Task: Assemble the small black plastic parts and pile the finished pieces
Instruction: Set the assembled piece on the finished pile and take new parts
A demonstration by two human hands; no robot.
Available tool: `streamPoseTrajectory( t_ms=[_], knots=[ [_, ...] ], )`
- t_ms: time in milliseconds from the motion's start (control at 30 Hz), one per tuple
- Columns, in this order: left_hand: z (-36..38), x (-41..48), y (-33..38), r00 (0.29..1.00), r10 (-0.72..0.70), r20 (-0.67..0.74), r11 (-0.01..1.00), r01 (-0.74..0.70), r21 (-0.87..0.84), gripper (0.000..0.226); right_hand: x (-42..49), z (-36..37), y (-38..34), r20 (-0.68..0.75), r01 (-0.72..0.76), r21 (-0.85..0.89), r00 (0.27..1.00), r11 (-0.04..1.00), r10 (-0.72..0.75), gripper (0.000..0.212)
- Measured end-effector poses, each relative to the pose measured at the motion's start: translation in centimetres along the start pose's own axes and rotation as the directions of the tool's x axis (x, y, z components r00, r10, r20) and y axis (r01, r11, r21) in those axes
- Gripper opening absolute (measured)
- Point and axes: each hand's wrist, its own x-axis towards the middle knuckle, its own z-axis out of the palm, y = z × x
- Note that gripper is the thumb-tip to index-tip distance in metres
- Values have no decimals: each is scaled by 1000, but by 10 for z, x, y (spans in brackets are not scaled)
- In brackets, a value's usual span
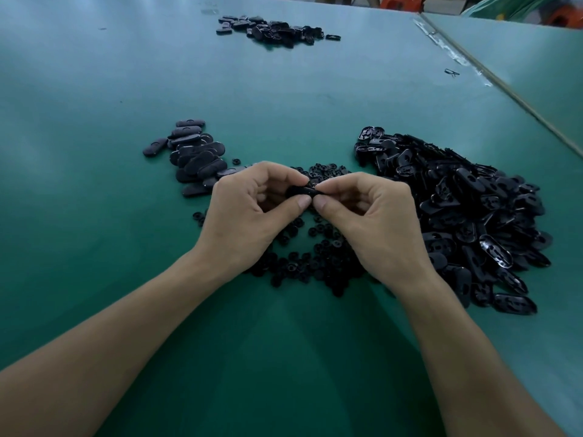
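My left hand and my right hand meet over the middle of the green table. Together they pinch one black oval part between thumbs and fingertips. Beneath them lies a scatter of small round black parts. To the left sits a pile of oval pieces lying smooth side up. A large heap of open oval shells spreads to the right.
Another pile of black parts lies at the far side of the table. A single small clip lies near the seam where a second table joins at the right. Orange stools stand beyond.
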Motion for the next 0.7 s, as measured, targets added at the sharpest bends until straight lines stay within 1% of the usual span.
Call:
streamPoseTrajectory(
  t_ms=[200,400,567,700],
  knots=[
    [1,0,-3,1000,10,20,1000,-11,28,23,-3,1,-2,47,4,-97,999,995,0,12],
    [0,0,-2,999,12,32,999,-13,36,28,-3,4,-4,27,10,-161,1000,987,-6,15],
    [-1,1,-2,1000,3,21,999,-4,43,23,-2,2,-4,32,-13,-106,999,994,16,14],
    [-2,1,-1,1000,-11,12,999,10,37,19,-1,-1,-5,51,2,-97,999,995,3,14]
  ],
)
